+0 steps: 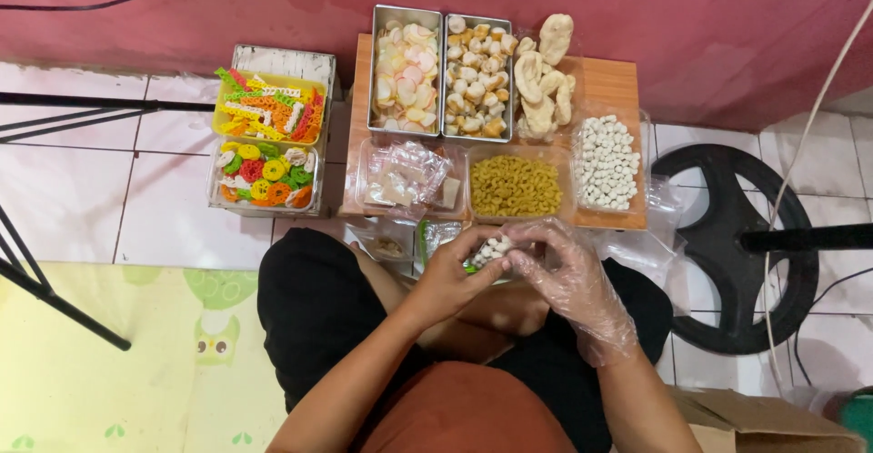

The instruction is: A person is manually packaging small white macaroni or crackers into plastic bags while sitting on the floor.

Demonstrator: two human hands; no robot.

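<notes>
Grip: left hand (452,277), gloved right hand (568,276) pinch small snack bag (491,251).

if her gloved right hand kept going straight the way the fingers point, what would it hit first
The right hand points left toward the left hand, so it would likely meet the small bag of white pieces held between them first, though depth is unclear.
</notes>
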